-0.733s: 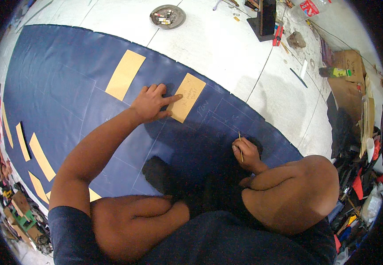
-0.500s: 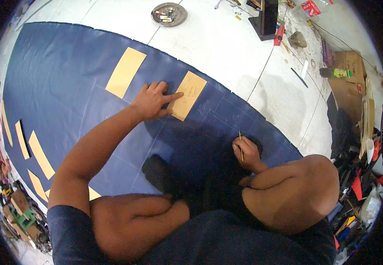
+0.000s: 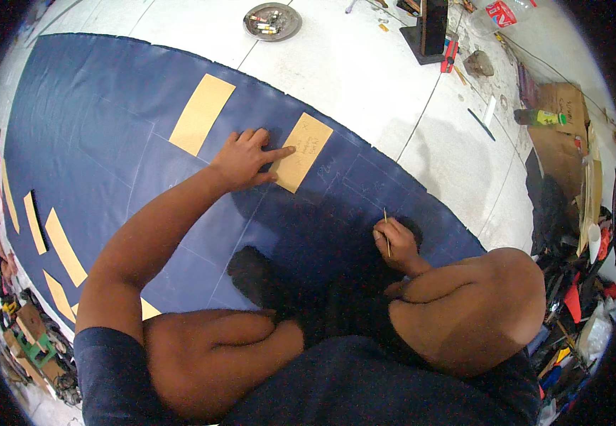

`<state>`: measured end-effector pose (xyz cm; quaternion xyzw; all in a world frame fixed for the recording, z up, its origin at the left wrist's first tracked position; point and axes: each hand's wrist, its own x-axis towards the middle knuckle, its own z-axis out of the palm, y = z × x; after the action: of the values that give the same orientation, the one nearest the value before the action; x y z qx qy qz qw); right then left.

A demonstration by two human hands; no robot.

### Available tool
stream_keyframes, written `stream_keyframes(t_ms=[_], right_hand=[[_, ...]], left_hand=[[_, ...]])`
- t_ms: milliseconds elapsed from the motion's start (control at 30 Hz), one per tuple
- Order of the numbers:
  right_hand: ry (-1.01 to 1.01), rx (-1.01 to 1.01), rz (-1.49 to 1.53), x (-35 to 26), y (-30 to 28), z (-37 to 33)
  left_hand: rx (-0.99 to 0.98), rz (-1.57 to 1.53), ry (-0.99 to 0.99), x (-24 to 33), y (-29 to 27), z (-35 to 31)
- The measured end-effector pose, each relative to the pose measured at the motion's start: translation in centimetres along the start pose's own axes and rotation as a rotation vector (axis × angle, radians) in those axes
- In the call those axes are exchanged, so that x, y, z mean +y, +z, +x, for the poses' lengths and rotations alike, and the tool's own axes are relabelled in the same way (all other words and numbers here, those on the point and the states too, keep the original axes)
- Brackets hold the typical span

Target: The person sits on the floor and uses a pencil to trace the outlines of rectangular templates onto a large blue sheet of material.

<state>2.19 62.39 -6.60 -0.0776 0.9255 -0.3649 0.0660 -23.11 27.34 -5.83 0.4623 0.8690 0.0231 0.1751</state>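
Note:
A wide dark blue sheet of material (image 3: 116, 92), marked with thin pale lines, lies spread over the floor. My left hand (image 3: 246, 162) rests on it with fingers apart, the index finger touching a tan card piece (image 3: 306, 148) that bears handwriting. Left of that lies a second tan card (image 3: 203, 115). My right hand (image 3: 396, 243), near the sheet's right edge, is closed around a thin, light stick-like tool (image 3: 386, 221), held upright like a pen. Whether it is a pen or a plain stick cannot be made out.
Several narrow tan strips (image 3: 66, 247) lie on the sheet's left part. Beyond the sheet are a metal ashtray (image 3: 272, 22) with cigarette ends, a black stand (image 3: 425, 35), a red cutter (image 3: 450, 55) and a green bottle (image 3: 539, 117). Cluttered piles line both sides.
Almost nothing differs. Both hands stay in place, the left on the card and the right around the thin tool; the whole view has shifted very slightly.

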Motion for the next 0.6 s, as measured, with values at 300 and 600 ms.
stream_keyframes(t_ms=[300, 600], right_hand=[[-0.017, 0.044, 0.032, 0.1, 0.1, 0.1], [-0.015, 0.039, 0.018, 0.0, 0.0, 0.0]], left_hand=[[0.158, -0.339, -0.072, -2.7, 0.3, -1.4], [-0.089, -0.424, -0.476, 2.3, -0.7, -1.1]])
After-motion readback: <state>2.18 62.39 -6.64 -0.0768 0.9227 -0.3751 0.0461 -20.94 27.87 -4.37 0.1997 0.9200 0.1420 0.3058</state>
